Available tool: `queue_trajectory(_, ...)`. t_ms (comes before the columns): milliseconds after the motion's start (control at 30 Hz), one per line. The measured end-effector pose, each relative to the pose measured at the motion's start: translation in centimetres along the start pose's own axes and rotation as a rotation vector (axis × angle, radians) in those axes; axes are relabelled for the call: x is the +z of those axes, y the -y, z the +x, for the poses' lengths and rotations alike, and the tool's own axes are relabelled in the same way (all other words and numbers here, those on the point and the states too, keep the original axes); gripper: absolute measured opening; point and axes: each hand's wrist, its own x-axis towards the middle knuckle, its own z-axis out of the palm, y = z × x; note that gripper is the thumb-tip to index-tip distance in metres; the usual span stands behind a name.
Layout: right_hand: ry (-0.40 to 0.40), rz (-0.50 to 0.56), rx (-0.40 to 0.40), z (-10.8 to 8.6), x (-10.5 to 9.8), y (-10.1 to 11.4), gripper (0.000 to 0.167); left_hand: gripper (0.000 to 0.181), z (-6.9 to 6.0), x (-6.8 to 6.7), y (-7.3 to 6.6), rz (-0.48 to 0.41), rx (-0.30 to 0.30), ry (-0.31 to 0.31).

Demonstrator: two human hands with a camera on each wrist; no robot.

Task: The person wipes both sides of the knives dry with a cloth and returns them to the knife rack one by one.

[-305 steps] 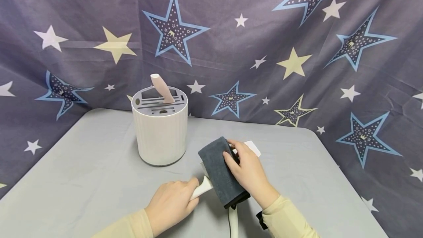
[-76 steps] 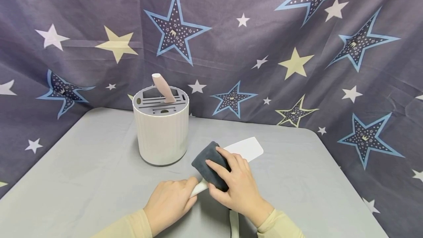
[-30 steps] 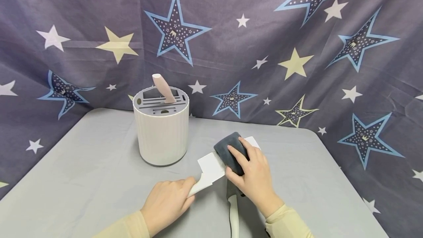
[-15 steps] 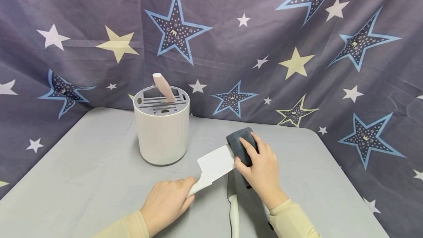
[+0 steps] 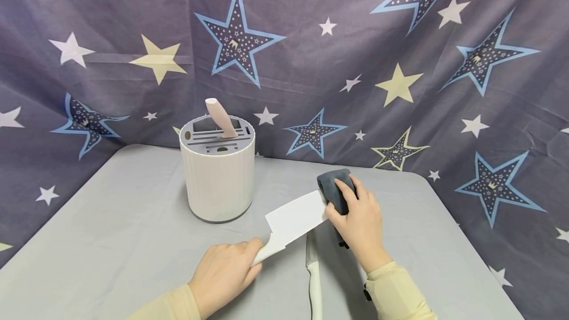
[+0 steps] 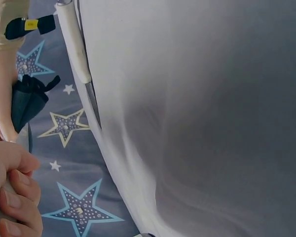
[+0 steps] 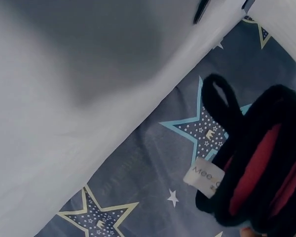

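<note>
A cleaver (image 5: 295,219) with a broad white blade and white handle is held above the table. My left hand (image 5: 226,271) grips its handle, fingers curled round it in the left wrist view. My right hand (image 5: 359,219) holds a folded dark grey cloth (image 5: 333,189) round the far end of the blade, hiding its tip. In the right wrist view the cloth (image 7: 256,163) shows folded layers, a hanging loop and a white label. Below the cleaver lies a second knife (image 5: 314,280) with a white handle, its blade pointing away.
A white ribbed knife block (image 5: 218,186) with a grey slotted top stands at the back left. One pink-handled knife (image 5: 221,119) sits in a slot. A star-patterned curtain (image 5: 311,63) hangs behind the grey table (image 5: 111,241).
The cloth and right hand have slid along the blade toward its tip, away from the handle, uncovering most of the blade. The left hand with the cleaver stays nearly still.
</note>
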Motion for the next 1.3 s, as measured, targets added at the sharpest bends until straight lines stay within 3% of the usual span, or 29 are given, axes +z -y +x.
queue_trajectory(267, 0.094, 0.151, 0.231, 0.6, -0.2, -0.8, 0.052, 0.033, 0.0, -0.1, 0.0, 0.005, -0.005, 0.006)
queue_trajectory(633, 0.069, 0.243, 0.345, 0.8, -0.1, -1.9, 0.050, 0.032, -0.1, -0.1, 0.0, 0.015, -0.006, -0.003)
queue_trajectory(933, 0.172, 0.451, 0.578, 0.7, -0.3, -2.7, 0.048, 0.032, -0.2, -0.1, 0.1, 0.016, 0.002, -0.011)
queue_trajectory(1067, 0.161, 0.690, 0.716, 0.8, -0.4, -2.9, 0.047, 0.032, -0.2, -0.2, 0.1, 0.014, -0.003, -0.001)
queue_trajectory(1300, 0.087, 1.341, 0.973, 0.8, -0.8, -3.2, 0.020, 0.029, 0.2, -0.3, 0.1, 0.000, -0.032, -0.012)
